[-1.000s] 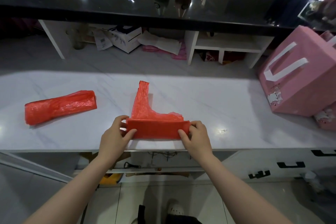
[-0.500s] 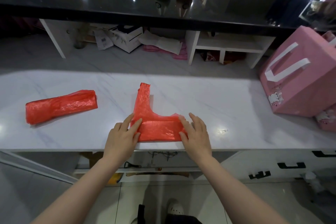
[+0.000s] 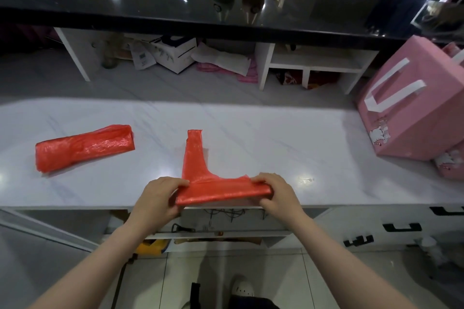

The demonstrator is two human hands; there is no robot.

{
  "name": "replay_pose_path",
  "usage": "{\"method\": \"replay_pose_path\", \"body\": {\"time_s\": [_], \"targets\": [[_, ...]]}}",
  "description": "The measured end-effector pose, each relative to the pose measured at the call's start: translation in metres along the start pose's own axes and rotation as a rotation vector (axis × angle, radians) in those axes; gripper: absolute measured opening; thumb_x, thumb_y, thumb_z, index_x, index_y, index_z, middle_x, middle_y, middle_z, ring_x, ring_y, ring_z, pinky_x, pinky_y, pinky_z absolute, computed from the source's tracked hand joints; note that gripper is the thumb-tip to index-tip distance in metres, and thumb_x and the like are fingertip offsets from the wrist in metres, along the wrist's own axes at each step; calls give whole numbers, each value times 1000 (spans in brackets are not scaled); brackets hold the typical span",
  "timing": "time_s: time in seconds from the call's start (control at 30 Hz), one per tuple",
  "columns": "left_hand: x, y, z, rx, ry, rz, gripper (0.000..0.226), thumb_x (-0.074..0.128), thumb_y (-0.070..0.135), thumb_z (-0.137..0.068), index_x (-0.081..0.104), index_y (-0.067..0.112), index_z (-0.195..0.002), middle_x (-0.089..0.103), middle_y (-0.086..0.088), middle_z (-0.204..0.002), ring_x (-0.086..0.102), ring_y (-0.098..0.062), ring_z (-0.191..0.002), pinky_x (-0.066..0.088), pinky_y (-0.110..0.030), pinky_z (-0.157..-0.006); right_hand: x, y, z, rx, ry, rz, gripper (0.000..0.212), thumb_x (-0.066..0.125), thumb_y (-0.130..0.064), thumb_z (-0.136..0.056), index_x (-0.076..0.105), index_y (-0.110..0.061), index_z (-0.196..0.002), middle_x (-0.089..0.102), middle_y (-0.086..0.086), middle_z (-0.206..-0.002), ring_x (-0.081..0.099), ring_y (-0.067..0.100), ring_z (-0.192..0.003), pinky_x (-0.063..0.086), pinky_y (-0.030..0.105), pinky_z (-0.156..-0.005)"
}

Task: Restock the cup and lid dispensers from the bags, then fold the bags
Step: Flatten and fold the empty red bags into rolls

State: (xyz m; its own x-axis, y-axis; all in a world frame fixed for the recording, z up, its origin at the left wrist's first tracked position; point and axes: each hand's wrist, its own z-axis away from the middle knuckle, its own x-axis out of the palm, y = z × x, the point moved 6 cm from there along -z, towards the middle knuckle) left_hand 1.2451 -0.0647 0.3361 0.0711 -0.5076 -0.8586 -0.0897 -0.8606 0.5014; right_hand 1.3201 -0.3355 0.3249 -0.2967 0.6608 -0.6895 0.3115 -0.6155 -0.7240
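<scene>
Red plastic bag (image 3: 221, 189) at near edge of countertop (image 3: 288, 138), half folded, one handle strip pointing toward far edge. Left hand (image 3: 158, 198) and right hand (image 3: 278, 193) pinch fold ends. Film probably light, limp, slippery: best hold at fold corners.

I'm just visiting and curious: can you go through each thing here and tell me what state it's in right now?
red bag: partly folded at the counter's near edge, one handle strip flat, pointing away.
left hand: pinches the fold's left end.
right hand: pinches the fold's right end.
second red bag: bundled up, lying untouched to the left.
pink bag: tilted, at the counter's right.
</scene>
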Motion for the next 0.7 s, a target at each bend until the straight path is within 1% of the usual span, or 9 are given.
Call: {"method": "replay_pose_path", "body": {"time_s": [0.1, 0.2, 0.3, 0.37, 0.43, 0.47, 0.53, 0.6, 0.7], "targets": [[-4, 2, -4, -131, 96, 192, 16, 69, 26, -85, 64, 30, -100, 64, 19, -85, 57, 1, -79, 47, -18, -70, -1, 3, -5, 122, 93, -32, 9, 67, -31, -85, 61, -34, -90, 53, -23, -94, 50, 1, -95, 47, 19, -80], [-2, 0, -10, -327, 177, 333, 27, 66, 31, -87, 53, 29, -110, 61, 20, -81, 58, 3, -74, 40, -9, -61, 2, 2, -11, 196, 181, 45, 22, 60, -45, -88, 58, -23, -87, 48, -14, -91, 48, 10, -95, 44, 22, -77], [2, -3, -14, -438, 202, 357, 40, 63, 33, -89, 48, 20, -124, 66, 7, -79, 61, -4, -73, 40, -15, -60, 7, -1, -16, 254, 231, 166, 35, 52, -53, -89, 55, -19, -79, 46, -7, -89, 45, 15, -94, 43, 30, -80], [3, -4, -16, -464, 217, 332, 45, 62, 33, -89, 45, 18, -128, 65, 5, -74, 60, -8, -70, 41, -20, -58, 9, -1, -18, 288, 251, 256, 39, 51, -56, -88, 57, -18, -86, 43, -6, -96, 42, 16, -99, 43, 34, -88], [2, -1, -18, -446, 222, 257, 49, 63, 33, -89, 43, 19, -132, 64, 5, -73, 60, -11, -69, 45, -27, -61, 9, -1, -17, 321, 288, 286, 44, 55, -57, -85, 55, -18, -105, 45, -3, -108, 40, 19, -108, 40, 34, -94], [1, 1, -18, -424, 221, 195, 51, 63, 33, -89, 42, 20, -134, 64, 3, -80, 61, -13, -73, 48, -31, -66, 8, -1, -16, 329, 298, 284, 49, 57, -57, -84, 52, -19, -115, 46, -1, -115, 39, 20, -113, 39, 34, -97], [-1, 5, -17, -360, 239, 68, 51, 65, 29, -88, 47, 20, -134, 60, -5, -109, 61, -21, -92, 52, -41, -80, 8, -3, -16, 294, 285, 312, 55, 55, -56, -86, 45, -25, -131, 45, 1, -123, 38, 21, -118, 37, 36, -99], [-1, 13, -15, -200, 272, -47, 45, 69, 17, -84, 57, 14, -127, 52, -15, -128, 57, -31, -107, 50, -47, -90, 9, -6, -14, 212, 253, 350, 52, 52, -53, -90, 42, -33, -136, 43, 0, -125, 39, 20, -118, 39, 36, -98], [7, 27, -13, 42, 209, -174, 33, 67, 6, -84, 65, 7, -118, 58, -18, -128, 57, -36, -114, 44, -49, -99, 10, -11, -8, 92, 242, 318, 38, 56, -42, -91, 54, -35, -129, 44, 1, -129, 40, 20, -119, 41, 41, -99]]}}
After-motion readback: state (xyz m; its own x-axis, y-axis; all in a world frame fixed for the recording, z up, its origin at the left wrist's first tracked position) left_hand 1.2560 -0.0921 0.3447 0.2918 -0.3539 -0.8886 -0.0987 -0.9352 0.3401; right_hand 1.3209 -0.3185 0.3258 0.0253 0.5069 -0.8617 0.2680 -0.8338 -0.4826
